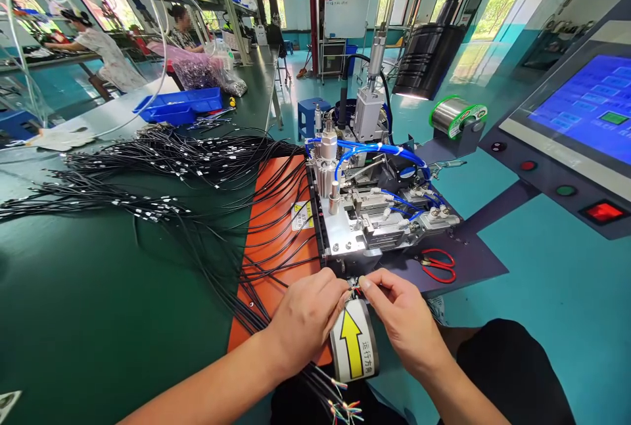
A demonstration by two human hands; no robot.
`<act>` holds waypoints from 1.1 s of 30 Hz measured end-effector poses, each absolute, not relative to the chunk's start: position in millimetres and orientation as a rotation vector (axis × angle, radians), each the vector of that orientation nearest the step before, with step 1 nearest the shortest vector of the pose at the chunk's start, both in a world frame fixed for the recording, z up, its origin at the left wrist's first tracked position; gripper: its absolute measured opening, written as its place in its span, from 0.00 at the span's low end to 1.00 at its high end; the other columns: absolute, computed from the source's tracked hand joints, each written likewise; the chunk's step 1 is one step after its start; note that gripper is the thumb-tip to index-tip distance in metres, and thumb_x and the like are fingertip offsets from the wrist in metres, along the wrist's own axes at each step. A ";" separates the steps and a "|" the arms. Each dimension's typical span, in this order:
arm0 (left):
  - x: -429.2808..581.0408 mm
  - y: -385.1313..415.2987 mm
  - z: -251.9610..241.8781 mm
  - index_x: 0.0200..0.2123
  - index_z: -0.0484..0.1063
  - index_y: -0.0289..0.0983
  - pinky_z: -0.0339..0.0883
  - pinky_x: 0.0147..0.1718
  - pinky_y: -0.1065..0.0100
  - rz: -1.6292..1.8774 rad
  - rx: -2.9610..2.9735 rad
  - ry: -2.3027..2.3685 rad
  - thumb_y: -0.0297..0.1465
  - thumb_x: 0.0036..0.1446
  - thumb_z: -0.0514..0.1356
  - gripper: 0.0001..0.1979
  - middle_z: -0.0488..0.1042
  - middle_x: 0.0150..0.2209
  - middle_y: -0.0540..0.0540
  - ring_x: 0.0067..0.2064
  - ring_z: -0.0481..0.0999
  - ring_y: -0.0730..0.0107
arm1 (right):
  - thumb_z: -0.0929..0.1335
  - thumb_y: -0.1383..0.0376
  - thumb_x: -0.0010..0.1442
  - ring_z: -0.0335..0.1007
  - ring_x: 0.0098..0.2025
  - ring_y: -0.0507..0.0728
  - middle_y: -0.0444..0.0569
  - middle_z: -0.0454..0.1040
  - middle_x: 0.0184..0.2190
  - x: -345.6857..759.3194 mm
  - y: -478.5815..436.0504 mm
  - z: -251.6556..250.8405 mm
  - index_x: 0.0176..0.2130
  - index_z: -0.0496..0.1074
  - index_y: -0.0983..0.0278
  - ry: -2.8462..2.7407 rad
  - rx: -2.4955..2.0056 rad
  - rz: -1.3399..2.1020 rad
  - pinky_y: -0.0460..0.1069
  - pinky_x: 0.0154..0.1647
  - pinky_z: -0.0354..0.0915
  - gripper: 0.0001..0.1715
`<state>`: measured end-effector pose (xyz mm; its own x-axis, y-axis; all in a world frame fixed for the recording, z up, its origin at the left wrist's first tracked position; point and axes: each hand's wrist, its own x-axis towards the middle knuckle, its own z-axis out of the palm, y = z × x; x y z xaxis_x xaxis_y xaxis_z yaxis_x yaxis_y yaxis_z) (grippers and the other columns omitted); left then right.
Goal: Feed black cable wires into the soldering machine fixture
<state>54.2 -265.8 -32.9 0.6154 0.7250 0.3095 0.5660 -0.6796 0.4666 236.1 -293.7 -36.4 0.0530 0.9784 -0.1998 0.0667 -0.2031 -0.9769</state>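
Observation:
My left hand (310, 310) and my right hand (404, 316) meet in front of the machine (365, 208), fingertips almost touching. Both are closed in a pinch on thin coloured wires (354, 288), which show only as a small bit between the fingers. Just below them, a white plate with a yellow arrow (351, 343) sits on the machine's rounded front end. Black cables (236, 303) pass beneath my left forearm. Their stripped ends with coloured wires (345, 405) hang out at the bottom.
Bundles of black cables (162, 156) lie on the green table (98, 307) and across an orange board (276, 201). Red-handled scissors (438, 266) lie right of the machine. A solder spool (456, 116), black lamp (426, 60) and control screen (586, 106) stand beyond. Two people sit far left.

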 end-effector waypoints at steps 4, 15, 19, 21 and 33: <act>45.7 -263.5 -29.1 0.48 0.72 0.37 0.67 0.37 0.65 0.689 2.402 1.051 0.28 0.68 0.52 0.10 0.71 0.38 0.44 0.38 0.70 0.64 | 0.68 0.51 0.64 0.63 0.32 0.54 0.44 0.71 0.29 237.8 -291.9 -43.4 0.33 0.74 0.64 -1.113 -1.450 1.268 0.47 0.33 0.61 0.20; 37.1 -262.6 -31.2 0.46 0.74 0.37 0.65 0.34 0.69 0.702 2.364 1.050 0.19 0.63 0.50 0.16 0.68 0.35 0.45 0.36 0.68 0.66 | 0.65 0.52 0.67 0.65 0.32 0.54 0.44 0.69 0.30 234.7 -285.9 -53.1 0.32 0.72 0.62 -1.298 -1.553 1.037 0.47 0.34 0.61 0.19; 37.7 -262.5 -31.2 0.45 0.74 0.36 0.65 0.33 0.68 0.680 2.359 1.065 0.19 0.63 0.50 0.16 0.67 0.35 0.45 0.35 0.67 0.66 | 0.64 0.53 0.68 0.65 0.33 0.54 0.44 0.69 0.31 233.4 -284.8 -57.3 0.33 0.72 0.61 -1.316 -1.549 1.010 0.47 0.34 0.61 0.18; 37.7 -262.4 -31.6 0.45 0.74 0.36 0.65 0.33 0.68 0.675 2.357 1.074 0.19 0.63 0.49 0.16 0.66 0.35 0.45 0.35 0.67 0.66 | 0.64 0.54 0.68 0.65 0.33 0.54 0.44 0.69 0.31 233.7 -284.5 -58.8 0.33 0.72 0.61 -1.322 -1.552 1.005 0.47 0.33 0.61 0.17; 38.5 -262.3 -33.4 0.46 0.74 0.36 0.66 0.33 0.68 0.677 2.358 1.084 0.19 0.63 0.48 0.17 0.65 0.35 0.44 0.35 0.67 0.66 | 0.63 0.54 0.69 0.65 0.34 0.55 0.45 0.69 0.32 233.3 -285.7 -58.1 0.34 0.72 0.61 -1.351 -1.575 0.993 0.48 0.35 0.61 0.17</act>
